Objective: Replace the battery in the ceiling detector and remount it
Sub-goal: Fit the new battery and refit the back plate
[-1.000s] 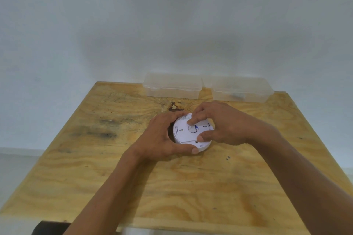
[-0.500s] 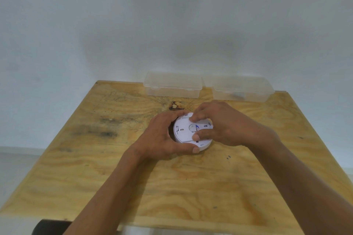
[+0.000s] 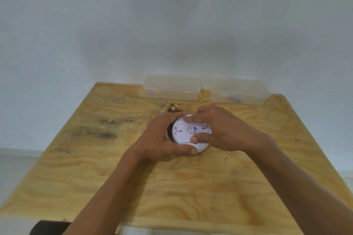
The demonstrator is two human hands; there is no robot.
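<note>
Both hands' fingers clamp the detector (image 3: 188, 133); uneven twisting between left hand (image 3: 159, 139) and right hand (image 3: 219, 129) could snap a tab.

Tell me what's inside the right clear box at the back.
The right clear box shows one small dark thing near its front wall; too blurred to identify. The rest looks empty through the frosted lid.
</note>
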